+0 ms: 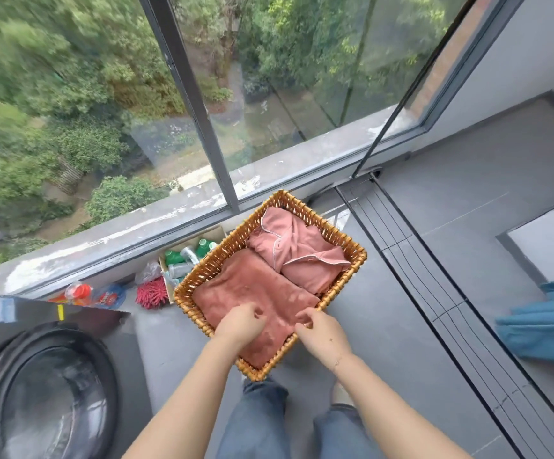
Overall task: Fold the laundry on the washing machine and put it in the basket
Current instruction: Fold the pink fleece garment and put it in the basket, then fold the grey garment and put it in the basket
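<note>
Soft, even daylight comes in through the window, and shadows on the floor are faint. The trees outside smear with motion blur. Wide-angle bending curves the frame edges. The washing machine door looks hazy, perhaps from reflections.

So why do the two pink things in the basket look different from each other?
The towel is darker, plain and fuzzy-looking, while the pajama top is paler pink with thin white edging. The towel lies flat in a neat rectangle; the pajama top sits in a bumpier, bunched fold. Both hands, left hand and right hand, are on the towel at the near end; the pajama top sits untouched at the far end. Both are folded inside the wicker basket.
</note>
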`<state>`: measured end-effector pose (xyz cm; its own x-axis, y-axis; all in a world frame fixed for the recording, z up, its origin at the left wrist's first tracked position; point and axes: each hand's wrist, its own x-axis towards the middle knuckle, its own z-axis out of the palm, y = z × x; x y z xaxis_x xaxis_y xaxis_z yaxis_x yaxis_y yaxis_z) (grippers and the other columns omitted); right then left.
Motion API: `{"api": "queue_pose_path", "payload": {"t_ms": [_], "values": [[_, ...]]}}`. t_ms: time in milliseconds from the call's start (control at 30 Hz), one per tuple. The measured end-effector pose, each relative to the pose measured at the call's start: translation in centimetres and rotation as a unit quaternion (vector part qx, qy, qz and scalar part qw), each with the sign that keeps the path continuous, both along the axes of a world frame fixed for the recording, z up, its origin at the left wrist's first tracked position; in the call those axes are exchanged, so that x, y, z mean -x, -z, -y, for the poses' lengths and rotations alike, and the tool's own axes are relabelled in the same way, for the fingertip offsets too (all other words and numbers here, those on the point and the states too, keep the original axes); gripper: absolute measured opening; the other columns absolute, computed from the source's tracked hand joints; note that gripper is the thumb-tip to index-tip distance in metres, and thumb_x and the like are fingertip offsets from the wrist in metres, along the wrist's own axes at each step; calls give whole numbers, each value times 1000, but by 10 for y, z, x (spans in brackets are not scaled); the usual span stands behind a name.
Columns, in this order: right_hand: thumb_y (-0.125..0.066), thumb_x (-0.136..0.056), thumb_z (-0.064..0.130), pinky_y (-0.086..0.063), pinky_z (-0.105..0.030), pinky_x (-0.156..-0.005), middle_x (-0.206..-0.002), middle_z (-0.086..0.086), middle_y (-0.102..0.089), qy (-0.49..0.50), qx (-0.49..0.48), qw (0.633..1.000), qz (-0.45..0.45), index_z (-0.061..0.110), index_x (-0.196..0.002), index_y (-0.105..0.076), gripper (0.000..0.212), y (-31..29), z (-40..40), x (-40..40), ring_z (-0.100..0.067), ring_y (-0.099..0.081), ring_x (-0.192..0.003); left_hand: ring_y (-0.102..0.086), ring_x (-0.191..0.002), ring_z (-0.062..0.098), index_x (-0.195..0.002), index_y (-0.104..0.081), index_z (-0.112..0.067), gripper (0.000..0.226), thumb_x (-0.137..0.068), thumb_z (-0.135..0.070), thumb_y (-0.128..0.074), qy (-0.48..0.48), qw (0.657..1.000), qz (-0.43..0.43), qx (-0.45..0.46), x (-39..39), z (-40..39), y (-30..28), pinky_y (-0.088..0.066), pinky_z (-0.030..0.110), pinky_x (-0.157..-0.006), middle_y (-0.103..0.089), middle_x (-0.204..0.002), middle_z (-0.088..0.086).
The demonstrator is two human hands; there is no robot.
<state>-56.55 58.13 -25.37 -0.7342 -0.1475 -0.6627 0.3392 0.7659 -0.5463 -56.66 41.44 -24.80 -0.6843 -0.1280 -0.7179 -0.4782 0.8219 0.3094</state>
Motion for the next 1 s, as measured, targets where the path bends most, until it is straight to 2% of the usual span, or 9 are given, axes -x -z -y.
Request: {"api": "queue_pose_path", "payload": {"t_ms": [100, 200, 333, 433, 600, 700, 833, 867, 1000], "values": [[-55, -86, 22, -48, -28, -85, -107, -1, -68, 9, 39, 999, -34, 22, -105, -65, 21, -26, -36, 0, -18, -61, -102, -60, -107, 17, -123, -60, -17, 34, -93, -23, -47, -44, 998, -43, -14, -11, -32, -38, -44, 24, -84, -63, -125, 1], [-57, -86, 19, -48, -28, -82, -99, 3, -70, 36, 99, 992, -77, 28, -94, -66, 15, -57, -72, -8, -14, -62, -96, -58, -110, 16, -122, -61, -20, 33, -92, -25, -49, -65, 996, -63, -22, -26, -67, -70, -44, 25, -88, -64, -125, -1], [-54, -89, 7, -51, -30, -84, -89, 4, -71, 108, 211, 965, -117, 29, -85, -67, 25, -109, -120, -28, -16, -66, -90, -58, -107, 15, -115, -63, -24, 26, -92, -27, -49, -88, 988, -113, -56, -45, -116, -109, -45, 25, -85, -62, -108, -8], [-53, -90, 4, -51, -28, -79, -83, 3, -72, 141, 241, 950, -143, 26, -85, -67, 27, -140, -153, -45, -18, -66, -85, -59, -105, 13, -114, -64, -26, 27, -92, -30, -49, -92, 981, -156, -65, -61, -147, -136, -47, 26, -87, -65, -113, -9], [-47, -92, 0, -45, -10, -67, -80, 4, -70, 174, 253, 934, -184, 18, -90, -67, 26, -174, -193, -78, -10, -64, -76, -59, -107, 14, -117, -63, -24, 29, -93, -27, -47, -60, 976, -197, -65, -94, -180, -176, -48, 28, -90, -66, -118, -4], [-48, -92, 2, -45, -10, -66, -82, 1, -70, 186, 248, 926, -215, 18, -90, -67, 25, -196, -211, -114, -12, -64, -76, -59, -107, 15, -117, -64, -23, 29, -92, -26, -48, -59, 966, -227, -108, -129, -201, -197, -48, 28, -92, -66, -118, -3], [-49, -92, 2, -46, -12, -67, -83, -1, -70, 212, 244, 914, -247, 12, -95, -69, 22, -223, -234, -166, -9, -63, -72, -63, -89, 10, -112, -66, -21, 25, -92, -22, -52, -80, 937, -268, -209, -170, -221, -217, -48, 13, -64, -68, -102, -4], [-49, -92, 3, -45, -10, -64, -83, -1, -71, 218, 244, 909, -257, 11, -95, -69, 22, -230, -239, -178, -7, -63, -71, -62, -88, 10, -111, -66, -21, 23, -92, -20, -53, -77, 933, -267, -229, -178, -226, -221, -46, 14, -63, -68, -100, -4], [-49, -92, 1, -45, -10, -62, -81, -3, -72, 239, 231, 893, -302, 13, -89, -70, 24, -258, -267, -221, -4, -63, -68, -65, -94, 17, -94, -65, -28, 10, -86, -24, -60, -65, 914, -269, -296, -203, -249, -244, -49, 26, -87, -71, -100, 1]]}}
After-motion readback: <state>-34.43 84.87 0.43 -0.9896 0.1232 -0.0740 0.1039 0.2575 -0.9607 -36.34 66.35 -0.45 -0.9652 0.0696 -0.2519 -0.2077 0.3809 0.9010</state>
